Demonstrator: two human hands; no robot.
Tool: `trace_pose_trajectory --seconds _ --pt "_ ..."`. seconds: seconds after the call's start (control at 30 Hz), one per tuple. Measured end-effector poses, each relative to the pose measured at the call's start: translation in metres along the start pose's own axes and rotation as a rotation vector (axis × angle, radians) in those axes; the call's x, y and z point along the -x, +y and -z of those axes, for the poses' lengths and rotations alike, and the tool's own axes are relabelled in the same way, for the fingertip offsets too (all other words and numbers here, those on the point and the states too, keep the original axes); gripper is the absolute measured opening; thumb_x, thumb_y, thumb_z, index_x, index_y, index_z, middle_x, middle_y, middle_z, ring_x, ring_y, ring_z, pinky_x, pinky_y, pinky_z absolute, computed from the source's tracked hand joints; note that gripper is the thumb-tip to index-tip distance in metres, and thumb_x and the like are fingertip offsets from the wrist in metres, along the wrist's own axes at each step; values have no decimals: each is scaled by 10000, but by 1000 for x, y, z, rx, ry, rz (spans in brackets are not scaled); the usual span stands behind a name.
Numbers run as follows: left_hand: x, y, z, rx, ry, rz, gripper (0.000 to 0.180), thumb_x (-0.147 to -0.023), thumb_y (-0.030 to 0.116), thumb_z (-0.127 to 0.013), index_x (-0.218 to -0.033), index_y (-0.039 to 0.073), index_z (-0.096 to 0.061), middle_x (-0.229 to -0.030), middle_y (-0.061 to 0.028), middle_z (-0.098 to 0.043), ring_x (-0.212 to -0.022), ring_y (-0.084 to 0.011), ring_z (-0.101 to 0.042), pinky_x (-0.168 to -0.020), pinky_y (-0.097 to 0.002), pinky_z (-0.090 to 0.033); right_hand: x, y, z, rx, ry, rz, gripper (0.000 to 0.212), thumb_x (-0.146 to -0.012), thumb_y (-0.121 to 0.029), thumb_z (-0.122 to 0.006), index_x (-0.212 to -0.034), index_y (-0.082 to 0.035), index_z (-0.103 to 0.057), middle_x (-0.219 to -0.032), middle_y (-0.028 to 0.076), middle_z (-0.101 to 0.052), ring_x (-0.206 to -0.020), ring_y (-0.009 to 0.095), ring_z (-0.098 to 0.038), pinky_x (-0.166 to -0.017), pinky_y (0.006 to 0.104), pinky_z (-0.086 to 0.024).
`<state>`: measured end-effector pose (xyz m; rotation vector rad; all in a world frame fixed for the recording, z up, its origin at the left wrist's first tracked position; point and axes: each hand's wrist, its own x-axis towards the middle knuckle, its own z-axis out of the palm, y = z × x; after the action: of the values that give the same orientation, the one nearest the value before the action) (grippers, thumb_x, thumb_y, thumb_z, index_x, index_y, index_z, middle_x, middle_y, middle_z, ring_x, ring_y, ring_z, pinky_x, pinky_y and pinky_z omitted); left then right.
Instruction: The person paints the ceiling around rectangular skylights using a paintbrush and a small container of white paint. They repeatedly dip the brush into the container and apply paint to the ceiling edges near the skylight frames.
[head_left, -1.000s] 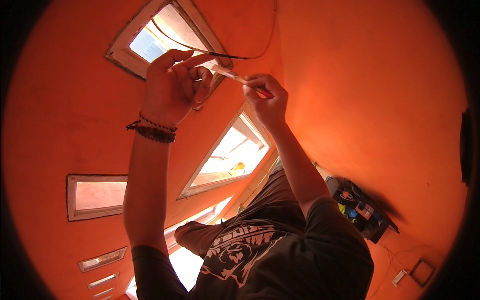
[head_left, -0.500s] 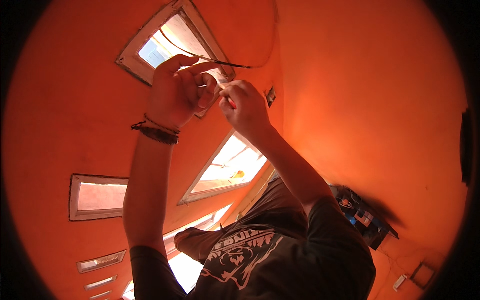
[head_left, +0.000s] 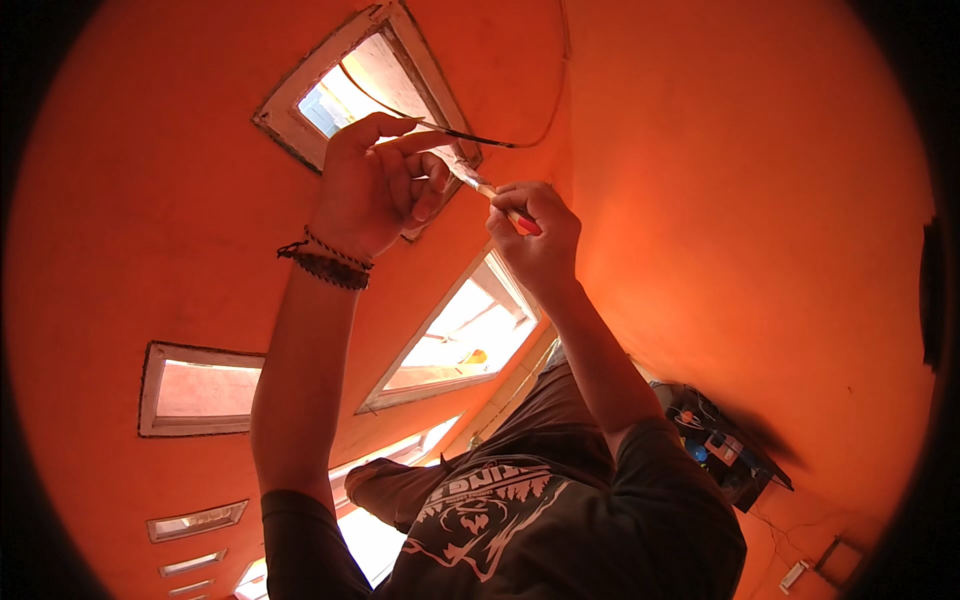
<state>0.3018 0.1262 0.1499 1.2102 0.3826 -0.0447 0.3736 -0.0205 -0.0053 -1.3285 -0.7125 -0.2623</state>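
Observation:
My left hand (head_left: 380, 190), with dark braided bands at the wrist, is raised in front of the upper window. Its thumb and forefinger close on a thin dark cable (head_left: 480, 138), while the other fingers curl below. The cable runs from the window opening past the fingertips and on up the wall. In my right hand (head_left: 540, 235) is a small paintbrush (head_left: 486, 190) with a wooden, red-ended handle. The brush's pale head points up and left, close to the window frame (head_left: 290, 130) and the left fingers. Whether its bristles touch the frame is hard to make out.
Orange walls surround me. A larger window (head_left: 465, 325) lies below my hands, and a smaller framed opening (head_left: 205, 390) is at the left. Several narrow vents (head_left: 197, 521) sit lower left. A dark shelf (head_left: 735, 450) with items and wires is at the lower right.
My right hand has drawn back to the right and slightly down with the paintbrush, so more of the brush shows. My left hand stays at the cable; the view has shifted a little.

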Motion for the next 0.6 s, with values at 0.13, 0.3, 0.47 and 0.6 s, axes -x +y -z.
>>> trace_pose_trajectory --seconds 0.13,0.3,0.47,0.6 --pt "3 0 -4 33 38 16 585 -876 377 -488 -1250 -69 -548 -669 -92 -572 -504 -186 -474 -483 -288 -343 -2 11 1 79 51 17 130 -784 -7 -704 -887 -57 -644 -952 73 -666 -838 196 -667 -699 306 -553" --pt "3 -2 0 25 21 16 577 -877 371 -486 -1250 -65 -552 -686 -94 -579 -526 -191 -485 -489 -288 -347 1 -8 -13 4 -20 -25 129 -779 -4 -710 -879 -43 -639 -936 99 -655 -830 215 -666 -695 311 -556" --pt "3 -2 3 56 3 19 575 -870 382 -491 -1236 -55 -566 -692 -95 -585 -516 -195 -489 -484 -287 -349 -4 6 -12 91 52 11 118 -781 1 -708 -861 -44 -632 -926 97 -651 -821 219 -658 -673 318 -553" --pt "6 -1 0 15 40 9 574 -869 385 -488 -1233 -52 -569 -690 -97 -586 -514 -195 -496 -481 -285 -355 -1 -2 -12 86 68 5 129 -768 7 -707 -856 -50 -633 -924 100 -649 -809 231 -654 -656 323 -548"
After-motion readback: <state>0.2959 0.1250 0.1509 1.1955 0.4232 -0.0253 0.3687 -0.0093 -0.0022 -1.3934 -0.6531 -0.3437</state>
